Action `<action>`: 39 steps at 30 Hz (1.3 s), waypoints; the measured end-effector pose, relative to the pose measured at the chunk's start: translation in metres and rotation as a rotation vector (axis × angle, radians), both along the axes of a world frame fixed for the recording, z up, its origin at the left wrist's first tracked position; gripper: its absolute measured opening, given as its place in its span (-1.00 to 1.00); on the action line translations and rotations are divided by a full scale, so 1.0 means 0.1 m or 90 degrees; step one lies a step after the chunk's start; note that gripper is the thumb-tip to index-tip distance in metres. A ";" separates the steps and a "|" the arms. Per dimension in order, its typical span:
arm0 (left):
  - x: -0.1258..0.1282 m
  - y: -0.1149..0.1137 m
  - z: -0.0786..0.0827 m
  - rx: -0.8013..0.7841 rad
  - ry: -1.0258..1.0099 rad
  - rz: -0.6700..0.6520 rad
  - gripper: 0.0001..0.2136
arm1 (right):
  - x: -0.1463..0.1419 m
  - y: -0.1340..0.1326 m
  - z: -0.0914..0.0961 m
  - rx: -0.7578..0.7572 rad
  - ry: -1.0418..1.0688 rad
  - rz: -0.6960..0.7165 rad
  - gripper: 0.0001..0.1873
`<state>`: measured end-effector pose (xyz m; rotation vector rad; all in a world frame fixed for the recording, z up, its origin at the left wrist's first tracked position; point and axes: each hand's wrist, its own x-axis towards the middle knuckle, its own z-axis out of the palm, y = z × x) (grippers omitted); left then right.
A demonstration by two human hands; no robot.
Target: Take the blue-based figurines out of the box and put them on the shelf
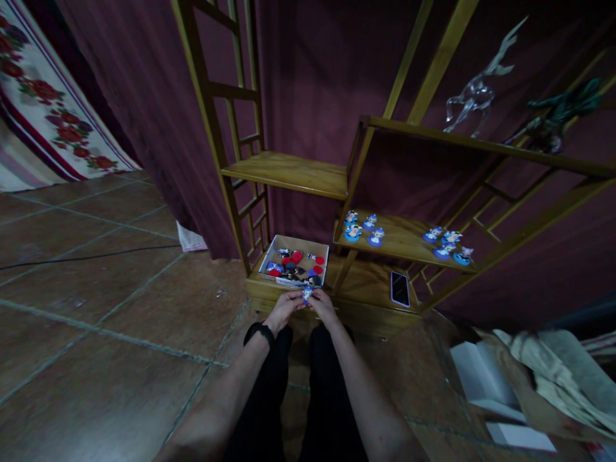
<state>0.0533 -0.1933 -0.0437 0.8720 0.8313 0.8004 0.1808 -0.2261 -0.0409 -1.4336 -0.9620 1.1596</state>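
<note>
A small purple-and-white figurine [307, 293] is pinched between my left hand [285, 307] and my right hand [322, 303], just in front of the box. The fingers of both hands are closed around its sides. Right behind them, a shallow white cardboard box [302, 244] rests on the bottom shelf. Inside it lie more figurines [291, 273], dark and purple ones, along with red round pieces [318, 269]. On the middle shelf stand several figurines on blue and purple bases, one cluster [376, 237] at the left and another [447, 249] at the right.
A phone [400, 289] lies on the bottom shelf at the right. Above, a wooden shelf [293, 172] juts out, and a clear horse statue [474, 96] stands on the top right shelf. White boxes [484, 378] and cloth [553, 372] sit on the floor at right.
</note>
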 end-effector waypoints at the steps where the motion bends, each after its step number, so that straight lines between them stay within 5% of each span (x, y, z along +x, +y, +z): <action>1: 0.00 0.00 0.00 -0.001 0.001 0.000 -0.76 | 0.00 0.01 -0.02 -0.003 -0.001 0.001 -0.77; 24: -0.01 0.05 -0.08 -0.045 -0.022 0.039 -0.81 | 0.04 0.03 -0.04 -0.046 0.032 -0.016 -0.71; 39: 0.00 0.02 0.01 -0.006 0.013 0.038 -0.74 | 0.06 0.05 -0.10 -0.020 0.028 0.007 -0.73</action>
